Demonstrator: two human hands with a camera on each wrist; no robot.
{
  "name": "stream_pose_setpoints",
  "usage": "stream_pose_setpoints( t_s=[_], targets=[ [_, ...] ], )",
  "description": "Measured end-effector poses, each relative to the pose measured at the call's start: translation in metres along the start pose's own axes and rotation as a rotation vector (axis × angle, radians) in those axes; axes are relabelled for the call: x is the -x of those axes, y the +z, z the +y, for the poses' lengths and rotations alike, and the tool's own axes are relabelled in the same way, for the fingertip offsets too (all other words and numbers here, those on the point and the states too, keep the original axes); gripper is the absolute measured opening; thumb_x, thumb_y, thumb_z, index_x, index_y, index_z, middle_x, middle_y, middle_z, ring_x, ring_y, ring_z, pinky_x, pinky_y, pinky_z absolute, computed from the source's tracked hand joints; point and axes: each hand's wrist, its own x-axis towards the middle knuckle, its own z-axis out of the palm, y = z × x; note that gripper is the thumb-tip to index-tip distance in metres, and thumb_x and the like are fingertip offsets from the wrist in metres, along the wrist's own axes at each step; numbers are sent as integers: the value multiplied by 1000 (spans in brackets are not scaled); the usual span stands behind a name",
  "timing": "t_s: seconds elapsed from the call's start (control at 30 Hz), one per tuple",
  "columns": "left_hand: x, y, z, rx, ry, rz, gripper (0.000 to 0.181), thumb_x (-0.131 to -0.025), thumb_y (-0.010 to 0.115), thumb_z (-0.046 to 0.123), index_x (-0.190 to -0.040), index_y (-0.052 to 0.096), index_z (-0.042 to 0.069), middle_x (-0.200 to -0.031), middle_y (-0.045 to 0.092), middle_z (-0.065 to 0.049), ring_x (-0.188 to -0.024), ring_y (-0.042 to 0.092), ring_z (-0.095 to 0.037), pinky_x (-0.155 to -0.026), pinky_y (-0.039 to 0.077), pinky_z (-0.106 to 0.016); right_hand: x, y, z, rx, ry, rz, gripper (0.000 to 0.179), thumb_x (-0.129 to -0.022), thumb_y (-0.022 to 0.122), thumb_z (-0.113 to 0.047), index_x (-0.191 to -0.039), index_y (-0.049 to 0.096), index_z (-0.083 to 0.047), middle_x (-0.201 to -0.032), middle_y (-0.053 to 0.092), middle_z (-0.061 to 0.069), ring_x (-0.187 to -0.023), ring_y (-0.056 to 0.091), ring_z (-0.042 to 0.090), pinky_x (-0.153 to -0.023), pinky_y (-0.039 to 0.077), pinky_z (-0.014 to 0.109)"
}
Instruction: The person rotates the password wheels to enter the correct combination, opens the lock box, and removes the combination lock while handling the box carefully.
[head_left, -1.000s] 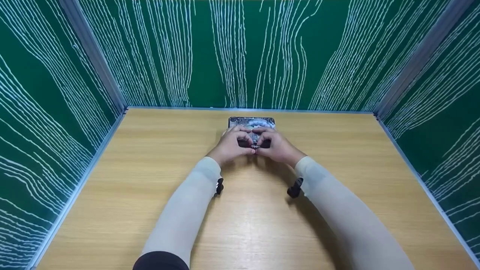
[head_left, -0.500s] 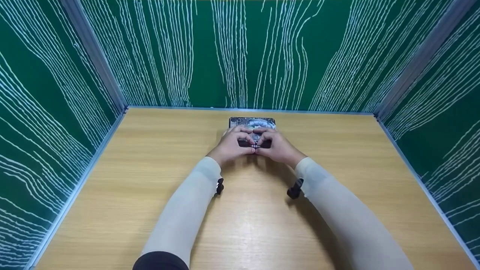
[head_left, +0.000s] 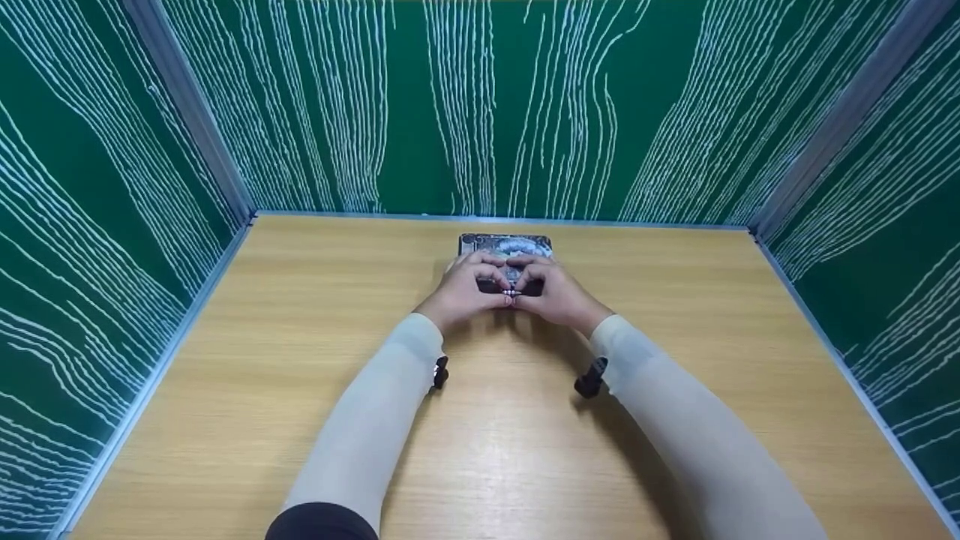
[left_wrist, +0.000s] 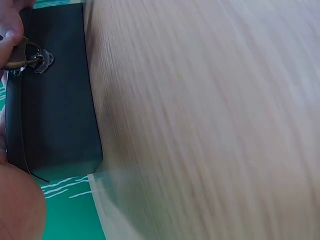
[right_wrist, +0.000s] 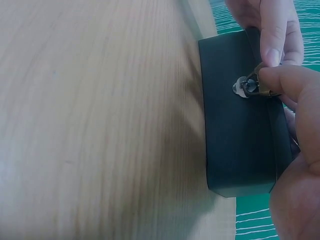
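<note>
A dark box (head_left: 523, 246) with a printed top sits near the middle of the worktop (head_left: 495, 450)'s back edge. The left hand (head_left: 466, 286) and right hand (head_left: 553, 289) meet at its front, pinching a small metal fitting (head_left: 511, 292). White-streaked green walls (head_left: 412, 112) line the back and side edges.

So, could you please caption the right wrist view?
Fingers at the metal clasp of a dark box on a wooden table.
</note>
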Motion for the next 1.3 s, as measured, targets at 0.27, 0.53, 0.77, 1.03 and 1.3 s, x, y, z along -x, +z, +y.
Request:
stream_pose_setpoints(
  t_s=[0.27, 0.53, 0.77, 1.03, 1.3],
  targets=[
    [-1, 2, -1, -27, 17, -5, 18, -97, 93, 34, -106, 86, 20, -160, 64, 1, -162, 43, -30, -142, 19, -56, 0, 1, 1, -28, -24, 6, 14, -96, 90, -9, -96, 76, -8, -164, 64, 14, -160, 50, 42, -141, 30, 58],
    [0, 2, 0, -47, 23, -8, 16, -98, 91, 37, -105, 87, 22, -160, 64, 1, -163, 42, -32, -142, 19, -58, 0, -1, -1, -38, -12, 1, 15, -95, 90, -7, -96, 76, -7, -165, 62, 16, -160, 51, 44, -142, 29, 59],
    [0, 1, -1, -36, 25, -9, 19, -97, 93, 35, -108, 84, 23, -161, 62, 1, -163, 43, -30, -142, 19, -56, -1, 0, 0, -45, -12, 0, 15, -95, 90, -6, -96, 75, -7, -166, 62, 16, -160, 51, 44, -142, 29, 59],
    [0, 1, -1, -44, 26, -15, 16, -98, 91, 34, -107, 84, 23, -161, 62, 1, -162, 43, -31, -142, 19, -56, -1, 0, 0, -32, -8, 2, 15, -95, 90, -7, -96, 76, -7, -166, 62, 15, -161, 50, 43, -142, 28, 58],
    [-1, 1, 0, -85, 55, -25, 18, -99, 89, 34, -108, 86, 19, -161, 63, -2, -161, 45, -30, -141, 18, -54, -1, 1, 0, -22, -18, 12, 16, -94, 91, -8, -95, 76, -6, -165, 62, 15, -160, 50, 44, -141, 30, 58]
  ],
)
